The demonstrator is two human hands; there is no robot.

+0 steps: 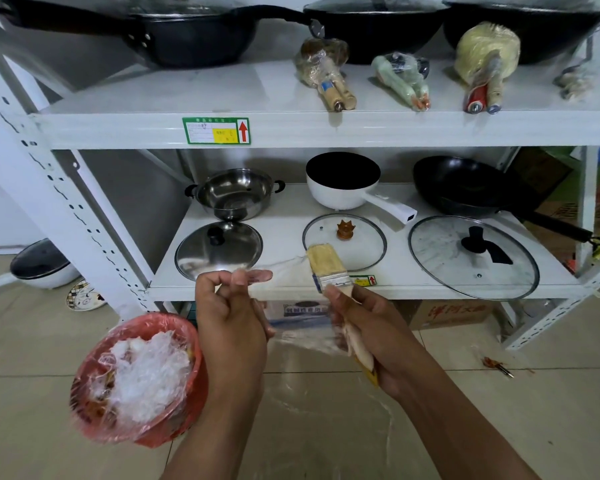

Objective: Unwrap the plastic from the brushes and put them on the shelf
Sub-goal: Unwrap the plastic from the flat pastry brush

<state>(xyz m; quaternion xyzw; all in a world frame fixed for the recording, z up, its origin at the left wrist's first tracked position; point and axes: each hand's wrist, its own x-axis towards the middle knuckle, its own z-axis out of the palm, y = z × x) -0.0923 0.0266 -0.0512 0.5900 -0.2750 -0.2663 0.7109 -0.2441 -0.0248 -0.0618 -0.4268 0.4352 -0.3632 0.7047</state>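
Down in front of the white metal shelf rack, both hands were up and busy. The right hand had its fingers wrapped round the wooden handle of a flat paintbrush with pale yellow bristles and a metal band. The bristles pointed up and away, just before the lower shelf's front edge. The left hand had its fingers curled in, thumb and fingertips pinching a sheet of clear plastic film. That film stretched taut from the pinch across to the brush head! More of it clung loosely round the handle and draped down between the two wrists.

Below left, on the tiled floor, stood a red bin lined with a clear bag, heaped with crumpled clear plastic.

Up on the higher shelf, three plastic-wrapped brush bundles lay in a row, handles toward the camera and well apart from the hands. There was a brown-headed bundle, a pale green bundle and a cream-headed bundle. Black woks sat behind them.

On the lower shelf stood a stainless steel pot with its steel lid in front. Beside that came a white saucepan, and a glass lid with an amber knob lay just behind the brush. At the right were a black frying pan and a large glass lid with a black knob.
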